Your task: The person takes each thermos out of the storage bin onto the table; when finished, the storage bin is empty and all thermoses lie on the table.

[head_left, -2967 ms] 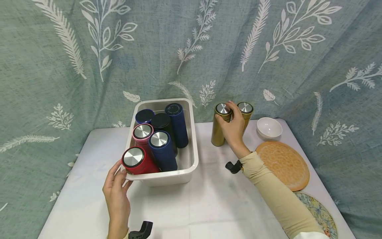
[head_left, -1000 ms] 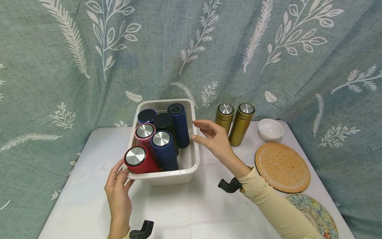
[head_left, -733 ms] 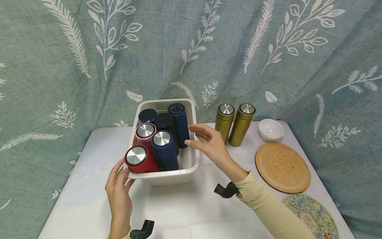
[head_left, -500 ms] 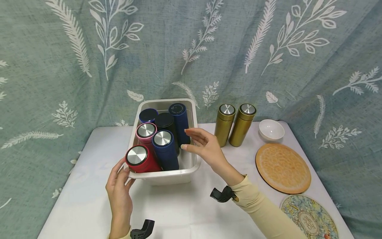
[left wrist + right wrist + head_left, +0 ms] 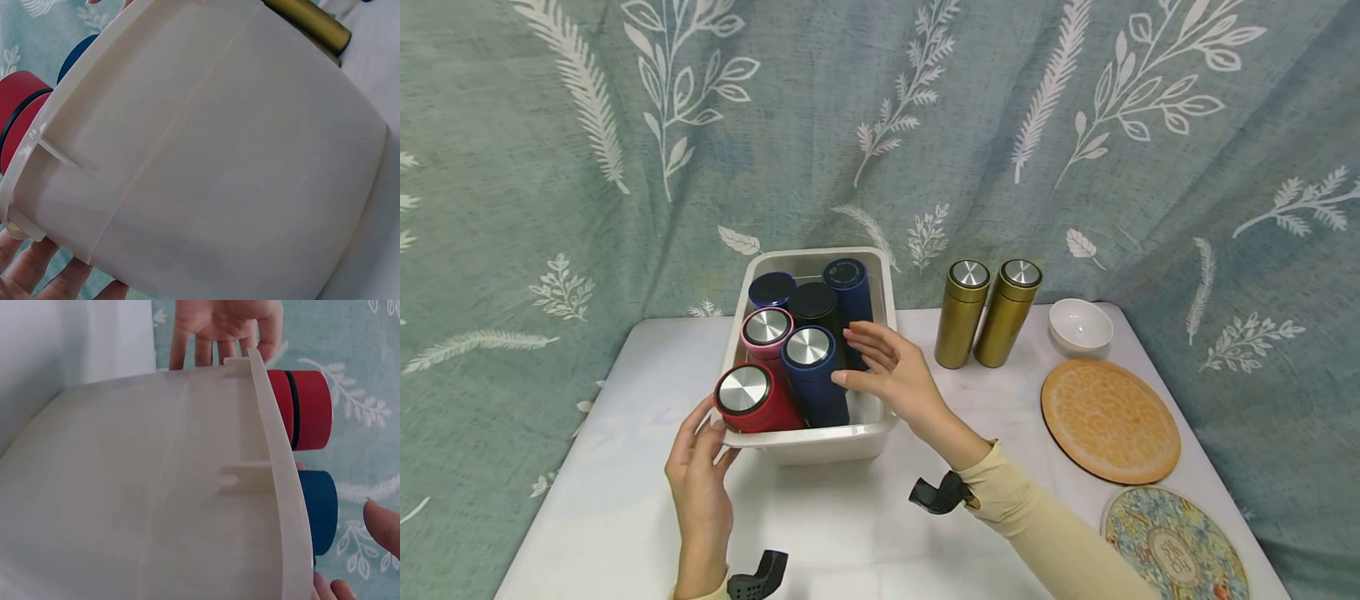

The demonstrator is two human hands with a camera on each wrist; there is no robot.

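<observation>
head view: left hand [image 5: 700, 487] pinches the near left corner of a white plastic tub [image 5: 831, 452]; right hand [image 5: 895, 377], thumb and fingers spread, is beside the silver-topped navy flask [image 5: 820, 392] inside it, contact unclear.

Navy btl [image 5: 852, 297] partly behind R fingers [image 5: 877, 334]
</observation>
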